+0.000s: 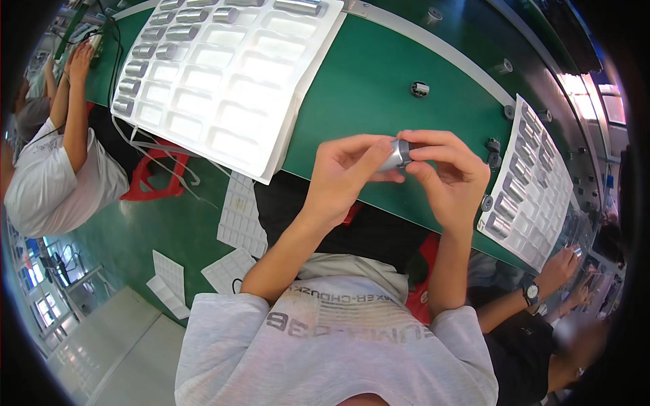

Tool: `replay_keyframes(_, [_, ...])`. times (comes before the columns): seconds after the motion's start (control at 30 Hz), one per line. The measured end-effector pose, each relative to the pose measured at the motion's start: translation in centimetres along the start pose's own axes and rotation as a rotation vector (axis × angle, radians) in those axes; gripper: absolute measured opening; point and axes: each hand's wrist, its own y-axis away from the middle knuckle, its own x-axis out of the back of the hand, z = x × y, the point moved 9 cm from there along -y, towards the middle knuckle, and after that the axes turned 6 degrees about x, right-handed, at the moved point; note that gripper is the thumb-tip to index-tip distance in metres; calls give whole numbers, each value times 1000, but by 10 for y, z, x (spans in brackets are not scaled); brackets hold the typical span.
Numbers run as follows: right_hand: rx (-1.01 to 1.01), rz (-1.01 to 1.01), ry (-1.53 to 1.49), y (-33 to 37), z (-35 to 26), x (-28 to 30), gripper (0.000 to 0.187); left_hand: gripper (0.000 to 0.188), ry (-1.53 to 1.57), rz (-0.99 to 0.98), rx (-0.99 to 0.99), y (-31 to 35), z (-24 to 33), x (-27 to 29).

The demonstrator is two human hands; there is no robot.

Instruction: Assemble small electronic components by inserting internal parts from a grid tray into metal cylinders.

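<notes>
A worker (pixel 338 345) pinches a silvery metal cylinder (pixel 393 158) in the left hand (pixel 347 168) above a green workbench (pixel 372 68), the right hand (pixel 452 172) pinching its darker end (pixel 405 151), seemingly to steady the small part from both sides.

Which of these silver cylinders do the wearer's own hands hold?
The silver cylinder held by the left hand and right hand, seen against the green bench; these hands touch no other.
</notes>
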Motion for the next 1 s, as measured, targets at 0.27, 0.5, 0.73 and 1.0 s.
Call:
replay_keyframes(0.27, [254, 114, 510, 8, -24, -18, 57, 30, 191, -28, 60, -5, -10, -13])
replay_keyframes(0.5, [295, 156, 643, 12, -7, -12, 52, 29, 189, 25, 50, -11, -12, -15])
replay_keyframes(0.73, [50, 78, 358, -5, -12, 0, 43, 40, 47, 60, -17, -20, 3, -11])
replay_keyframes(1.0, [-30, 136, 977, -4, 39, 73, 45, 18, -1079, 479, -673, 28, 156, 32])
